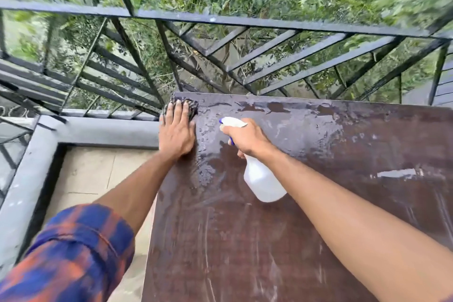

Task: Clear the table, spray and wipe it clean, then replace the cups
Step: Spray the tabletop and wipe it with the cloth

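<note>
A dark brown table fills the lower right, its top wet and streaked near the far left corner. My left hand lies flat, fingers spread, pressing a dark cloth onto that far left corner. My right hand grips the neck of a white spray bottle with a blue trigger, held tilted above the table just right of the left hand, nozzle pointing left. No cups are in view.
A black metal railing runs along the table's far edge, with green foliage beyond. A grey concrete ledge and beige floor tiles lie left of the table.
</note>
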